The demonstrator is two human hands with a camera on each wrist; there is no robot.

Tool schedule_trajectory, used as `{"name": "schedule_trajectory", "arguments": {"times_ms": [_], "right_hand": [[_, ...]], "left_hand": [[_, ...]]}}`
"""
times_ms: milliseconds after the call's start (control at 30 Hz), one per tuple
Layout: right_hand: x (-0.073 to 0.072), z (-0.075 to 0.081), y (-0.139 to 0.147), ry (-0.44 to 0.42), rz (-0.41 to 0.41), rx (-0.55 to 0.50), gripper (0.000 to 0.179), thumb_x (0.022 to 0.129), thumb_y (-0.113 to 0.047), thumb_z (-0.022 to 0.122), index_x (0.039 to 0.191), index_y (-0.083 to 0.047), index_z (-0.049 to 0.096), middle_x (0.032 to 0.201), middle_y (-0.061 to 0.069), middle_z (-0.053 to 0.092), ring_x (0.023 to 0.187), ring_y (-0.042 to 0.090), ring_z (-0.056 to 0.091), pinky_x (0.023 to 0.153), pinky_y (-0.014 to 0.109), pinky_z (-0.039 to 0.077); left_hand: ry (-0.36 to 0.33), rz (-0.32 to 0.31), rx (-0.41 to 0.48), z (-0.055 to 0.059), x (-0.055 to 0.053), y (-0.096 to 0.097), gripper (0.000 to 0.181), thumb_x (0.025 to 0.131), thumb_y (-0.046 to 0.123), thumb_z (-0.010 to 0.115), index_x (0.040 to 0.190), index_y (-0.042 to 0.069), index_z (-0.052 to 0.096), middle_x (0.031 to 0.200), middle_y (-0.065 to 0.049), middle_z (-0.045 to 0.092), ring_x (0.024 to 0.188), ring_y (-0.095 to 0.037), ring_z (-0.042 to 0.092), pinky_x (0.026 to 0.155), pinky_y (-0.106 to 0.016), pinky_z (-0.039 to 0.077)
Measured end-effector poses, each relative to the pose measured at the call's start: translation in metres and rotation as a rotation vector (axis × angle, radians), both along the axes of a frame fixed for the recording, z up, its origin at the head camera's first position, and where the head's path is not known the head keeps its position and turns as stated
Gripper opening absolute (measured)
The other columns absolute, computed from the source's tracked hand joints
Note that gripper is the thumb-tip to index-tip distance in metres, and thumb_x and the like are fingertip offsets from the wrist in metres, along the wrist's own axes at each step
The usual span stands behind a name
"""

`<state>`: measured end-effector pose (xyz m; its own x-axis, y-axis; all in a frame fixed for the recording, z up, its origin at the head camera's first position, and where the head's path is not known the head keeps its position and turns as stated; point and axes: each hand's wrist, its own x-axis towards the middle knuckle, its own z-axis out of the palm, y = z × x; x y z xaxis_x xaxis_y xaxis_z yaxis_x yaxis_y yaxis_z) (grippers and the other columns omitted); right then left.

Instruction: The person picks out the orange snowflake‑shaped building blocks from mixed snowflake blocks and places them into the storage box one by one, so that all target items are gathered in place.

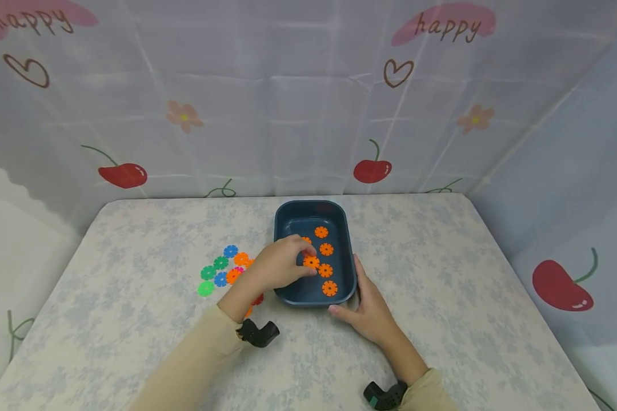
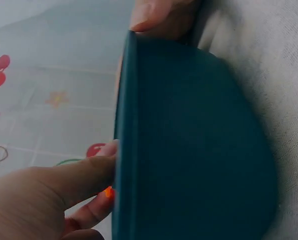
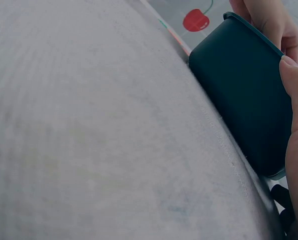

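Over the dark blue tray [image 1: 308, 214] my left hand [image 1: 283, 264] reaches in from the left. Its thumb and fingers pinch an orange flower-shaped disc [image 1: 311, 262]; in the left wrist view only a bit of orange shows between the fingers, behind the tray wall. Several more orange discs, such as one orange disc [image 1: 329, 288], lie flat on the tray floor. My right hand [image 1: 372, 311] holds the tray's near right corner, thumb at the front rim and fingers along the right side. The right wrist view shows that thumb [image 3: 292, 80] on the rim.
Left of the tray, a loose group of flower-shaped discs lies on the table [image 1: 108, 319]: a light green disc [image 1: 205, 289], a blue disc [image 1: 231, 251], orange, pink and red ones. My left forearm covers part of it. A printed curtain [image 1: 288, 114] hangs behind the table.
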<state>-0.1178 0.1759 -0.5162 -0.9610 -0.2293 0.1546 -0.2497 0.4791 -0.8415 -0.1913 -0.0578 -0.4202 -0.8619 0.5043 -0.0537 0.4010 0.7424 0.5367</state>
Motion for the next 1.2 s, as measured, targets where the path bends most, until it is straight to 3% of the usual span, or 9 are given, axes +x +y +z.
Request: {"name": "schedule_trajectory", "arguments": {"times_ms": [167,467,700,900,1033,1200], "right_hand": [[0.001,0.000,0.000,-0.011,-0.008,0.000,0.117,0.080,-0.037,0.082,0.161,-0.020,-0.001,0.167,-0.001,0.014,0.152,0.027,0.024,0.116,0.057,0.030],[0.003,0.000,0.000,-0.019,-0.018,0.008,0.116,0.081,-0.038,0.081,0.161,-0.020,0.000,0.167,-0.002,0.013,0.152,0.026,0.023,0.117,0.057,0.029],[0.003,0.000,0.000,-0.001,-0.007,0.011,0.117,0.080,-0.037,0.082,0.161,-0.019,-0.001,0.167,0.001,0.013,0.152,0.028,0.023,0.116,0.057,0.028],[0.003,0.000,-0.001,0.008,-0.015,0.008,0.119,0.078,-0.030,0.084,0.160,-0.026,-0.002,0.167,0.003,0.015,0.152,0.029,0.023,0.117,0.058,0.027],[0.002,0.000,-0.003,-0.002,-0.025,0.005,0.118,0.077,-0.020,0.084,0.161,-0.016,0.001,0.166,0.011,0.016,0.151,0.034,0.023,0.116,0.060,0.026],[0.001,0.000,-0.002,-0.003,-0.025,0.007,0.117,0.078,-0.024,0.084,0.161,-0.015,0.001,0.166,0.008,0.015,0.152,0.032,0.023,0.117,0.059,0.026]], "left_hand": [[0.033,-0.023,-0.111,-0.010,-0.008,0.009,0.036,0.085,0.037,0.078,0.114,0.017,0.071,0.112,0.001,0.065,0.096,-0.017,0.063,0.086,-0.036,0.053],[0.124,-0.024,-0.301,-0.026,-0.015,0.023,0.030,0.087,0.035,0.077,0.112,0.018,0.072,0.109,0.000,0.066,0.083,-0.017,0.062,0.075,-0.033,0.054],[0.119,-0.017,-0.338,-0.025,-0.014,0.027,0.024,0.087,0.027,0.077,0.109,0.018,0.073,0.106,-0.001,0.067,0.079,-0.020,0.063,0.072,-0.035,0.054],[0.122,-0.027,-0.360,-0.025,-0.013,0.028,0.022,0.087,0.024,0.077,0.109,0.018,0.074,0.101,-0.001,0.069,0.079,-0.019,0.063,0.072,-0.035,0.054],[0.123,-0.023,-0.347,-0.024,-0.014,0.029,0.023,0.087,0.022,0.077,0.110,0.017,0.075,0.101,-0.001,0.071,0.080,-0.019,0.062,0.073,-0.035,0.054],[0.120,-0.024,-0.331,-0.025,-0.014,0.028,0.027,0.087,0.023,0.077,0.114,0.018,0.074,0.105,-0.001,0.071,0.087,-0.020,0.064,0.078,-0.037,0.055]]}}
